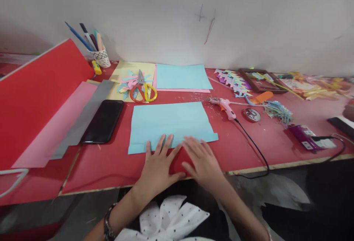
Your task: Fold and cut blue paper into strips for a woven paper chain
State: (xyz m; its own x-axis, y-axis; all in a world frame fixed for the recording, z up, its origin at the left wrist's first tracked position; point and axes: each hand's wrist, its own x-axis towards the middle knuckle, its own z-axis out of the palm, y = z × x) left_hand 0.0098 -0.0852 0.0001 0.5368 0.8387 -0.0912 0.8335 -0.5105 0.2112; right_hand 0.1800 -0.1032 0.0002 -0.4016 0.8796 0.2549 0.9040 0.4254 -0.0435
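A light blue sheet of paper [168,121] lies in front of me on the red table, its near edge folded over in a narrow strip. My left hand [159,161] rests with spread fingers on the folded edge, left of the middle. Beside it, my right hand [203,159] lies with outstretched fingers on the same edge, a little blurred. Neither hand grips anything. Just beyond the sheet lie scissors [143,88] with one red and one yellow handle. A pink glue gun [224,106] lies to the right of the sheet.
A black phone [103,121] and leaning pink, grey and red sheets are at left. A pen cup [101,57] stands near the wall. Another blue sheet [184,76] lies behind. Paper fringes, a brown tray [262,82] and a purple power socket [304,137] are at right, with a cord crossing the table edge.
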